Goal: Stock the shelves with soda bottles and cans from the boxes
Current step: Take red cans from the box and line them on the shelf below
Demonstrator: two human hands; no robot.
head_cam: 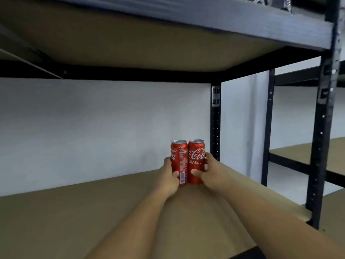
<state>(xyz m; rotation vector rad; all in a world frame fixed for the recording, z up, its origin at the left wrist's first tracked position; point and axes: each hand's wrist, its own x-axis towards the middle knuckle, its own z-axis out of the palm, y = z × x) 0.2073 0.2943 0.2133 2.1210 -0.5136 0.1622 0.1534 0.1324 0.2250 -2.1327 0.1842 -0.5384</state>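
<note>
Head view: both arms stretched deep into the rack. L hand (170,177) wrapped on left can (178,161), thumb across its front. R hand (207,172) wrapped on right can (196,158), thumb low on its front. Cans upright, touching side by side, pressed together btw the hands, at the back right of the shelf (74,212), near the rear post (215,118) and just in front of the wall (93,128). Can bases partly hidden, so can't tell if set down or just above the board. Nothing else on this shelf in view. Next rack (298,154) to the right also bare where visible. Probably an early stage: first pair going in, release not yet done. No bottles or boxes in view, so remaining stock can't be judged.
</note>
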